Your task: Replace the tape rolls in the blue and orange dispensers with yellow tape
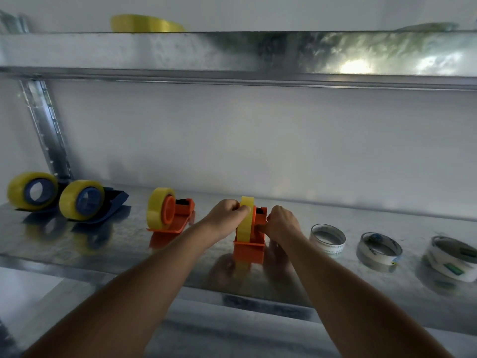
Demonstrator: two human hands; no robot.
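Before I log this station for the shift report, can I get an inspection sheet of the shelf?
Surface: metal shelf, shiny.
Job's things: two blue dispensers and two orange dispensers, all carrying yellow tape.
Clutter: three spent white rolls at right.
Hands: left hand grips the yellow roll; right hand holds the orange dispenser in front.
Cables: nothing seen.
Surroundings: upper shelf with another yellow roll.

Both hands (254, 220) grip yellow-taped orange dispenser (251, 237).
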